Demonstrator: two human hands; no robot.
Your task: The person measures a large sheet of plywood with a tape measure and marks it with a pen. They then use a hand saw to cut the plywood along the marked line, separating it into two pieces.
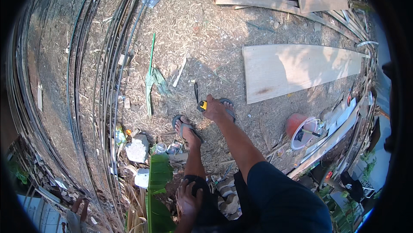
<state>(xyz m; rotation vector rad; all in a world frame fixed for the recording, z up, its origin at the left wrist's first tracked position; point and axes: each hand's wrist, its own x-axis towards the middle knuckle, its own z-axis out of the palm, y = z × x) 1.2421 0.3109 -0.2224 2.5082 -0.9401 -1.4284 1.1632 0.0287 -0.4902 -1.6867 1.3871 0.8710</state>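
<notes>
My right hand [214, 109] is closed around a yellow and black tape measure [201, 105]. A black wrist strap [196, 91] hangs from its far end. The hand is held out in front of me, over the ground near my right sandal [228, 104]. My left hand [188, 197] lies over my left knee with its fingers apart and nothing in it. My left foot, in a grey sandal [186, 126], stands on the dry, leaf-strewn ground.
A plywood sheet [297, 69] lies at right, with planks [266, 3] beyond it. Long thin rods [112, 56] run along the left. A tipped red bucket [297, 126], white stone blocks [137, 149], a banana leaf [160, 172] and a green stick [152, 52] are nearby. Part of another person [77, 218] shows lower left.
</notes>
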